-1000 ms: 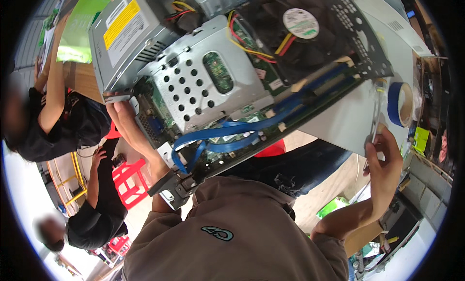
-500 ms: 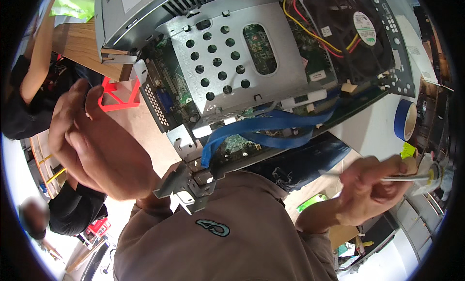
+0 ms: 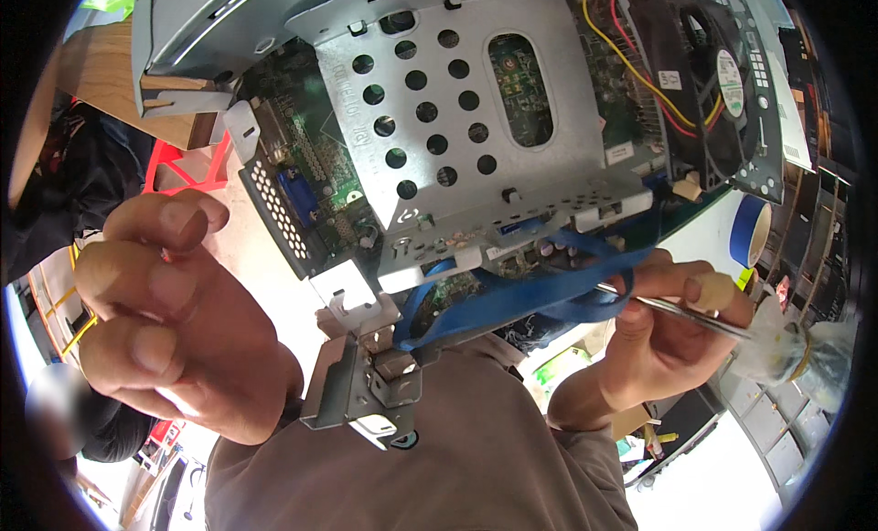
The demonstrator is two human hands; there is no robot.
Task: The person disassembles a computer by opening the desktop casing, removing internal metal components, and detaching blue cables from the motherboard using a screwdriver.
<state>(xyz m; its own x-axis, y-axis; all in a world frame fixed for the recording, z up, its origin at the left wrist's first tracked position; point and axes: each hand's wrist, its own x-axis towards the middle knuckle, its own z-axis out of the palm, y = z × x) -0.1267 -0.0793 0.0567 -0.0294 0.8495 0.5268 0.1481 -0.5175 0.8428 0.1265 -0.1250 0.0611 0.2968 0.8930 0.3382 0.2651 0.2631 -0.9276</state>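
Observation:
An opened computer case fills the top of the view, with a perforated metal drive bracket over its circuit board. My right hand, at the case's near right edge, is closed around a slim pointed metal tool. The tool's tip reaches in beside a loop of flat blue cable. To the left of the case, my left hand is raised with its fingers curled inward. Whatever it may hold is hidden or too small to make out. A folded metal bracket juts from the case's near left corner.
A black fan with red and yellow wires sits at the case's right. Beyond it are a roll of blue tape and a clear plastic bag. A red frame and a wooden box lie left. Another person is at the left edge.
My right hand has moved up and left, bringing the tool's tip to the blue cable. The left hand has turned and lowered, its fingers more curled. The case appears nearer and slightly shifted.

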